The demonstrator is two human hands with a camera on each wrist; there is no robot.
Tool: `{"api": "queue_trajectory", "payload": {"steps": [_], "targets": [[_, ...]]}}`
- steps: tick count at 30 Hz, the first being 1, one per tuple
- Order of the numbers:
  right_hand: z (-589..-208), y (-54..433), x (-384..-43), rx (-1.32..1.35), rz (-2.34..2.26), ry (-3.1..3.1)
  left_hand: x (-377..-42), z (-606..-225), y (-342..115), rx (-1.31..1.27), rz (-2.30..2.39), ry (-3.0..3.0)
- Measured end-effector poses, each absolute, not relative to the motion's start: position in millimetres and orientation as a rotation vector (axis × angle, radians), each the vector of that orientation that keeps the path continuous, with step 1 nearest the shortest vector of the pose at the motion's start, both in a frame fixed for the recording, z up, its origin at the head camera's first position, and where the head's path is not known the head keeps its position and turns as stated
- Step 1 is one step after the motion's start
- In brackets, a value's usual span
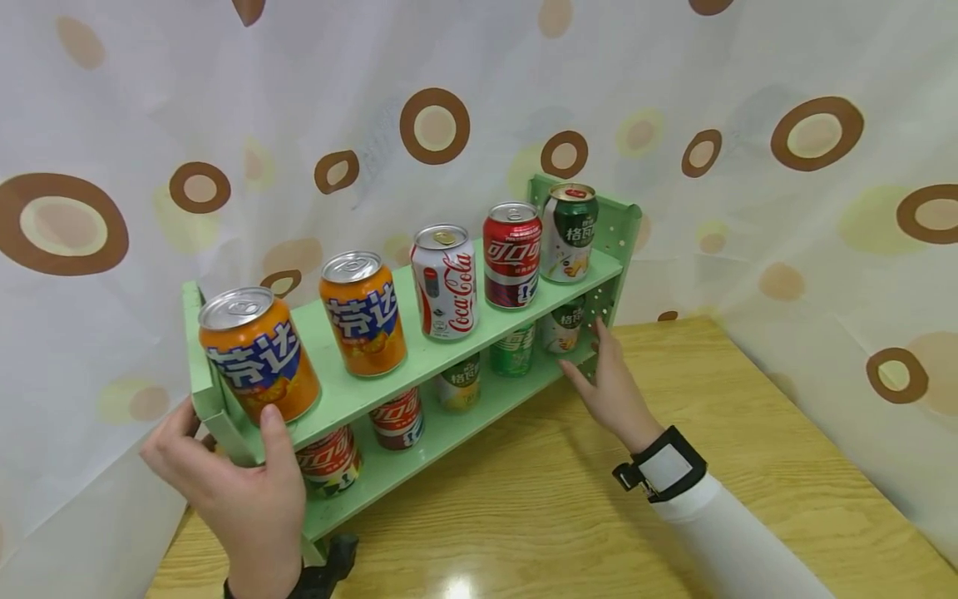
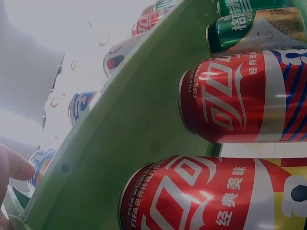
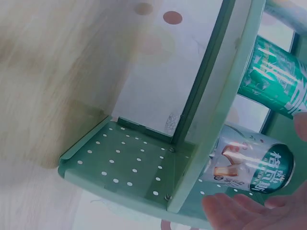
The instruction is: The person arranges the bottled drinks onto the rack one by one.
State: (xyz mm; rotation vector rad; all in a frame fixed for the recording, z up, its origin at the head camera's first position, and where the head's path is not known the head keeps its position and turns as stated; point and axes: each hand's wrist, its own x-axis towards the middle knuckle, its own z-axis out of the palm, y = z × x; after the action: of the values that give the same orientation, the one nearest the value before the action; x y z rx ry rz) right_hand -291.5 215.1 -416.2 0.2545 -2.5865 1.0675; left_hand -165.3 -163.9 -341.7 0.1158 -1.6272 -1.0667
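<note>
A green two-tier rack [image 1: 359, 433] carries drink cans on both tiers. My left hand [image 1: 239, 491] grips its left end, thumb over the upper tier's front edge beside an orange Fanta can [image 1: 262, 358]; its other fingers are partly hidden behind the side panel. My right hand [image 1: 609, 391] is by the right end at lower-tier height, fingers extended near the perforated side panel [image 3: 124, 163]. Close to it stand a white-and-green can [image 3: 249, 158] and a green can [image 3: 276, 76]. Whether its fingertips touch the panel cannot be told.
Another orange can [image 1: 362, 316], a white Coca-Cola can [image 1: 445, 283], a red can [image 1: 512, 254] and a green-and-white can [image 1: 570, 233] line the upper tier. Red cola cans [image 2: 244, 96] stand below. A patterned sheet [image 1: 479, 100] hangs behind the wooden table [image 1: 524, 516].
</note>
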Motion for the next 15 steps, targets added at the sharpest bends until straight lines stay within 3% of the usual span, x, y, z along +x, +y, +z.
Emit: {"api": "queue_trajectory", "payload": {"steps": [15], "targets": [[-419,217,-251,0.322,0.838,-2.581,-157,-329,-139,0.163,-0.915,-1.362]]}}
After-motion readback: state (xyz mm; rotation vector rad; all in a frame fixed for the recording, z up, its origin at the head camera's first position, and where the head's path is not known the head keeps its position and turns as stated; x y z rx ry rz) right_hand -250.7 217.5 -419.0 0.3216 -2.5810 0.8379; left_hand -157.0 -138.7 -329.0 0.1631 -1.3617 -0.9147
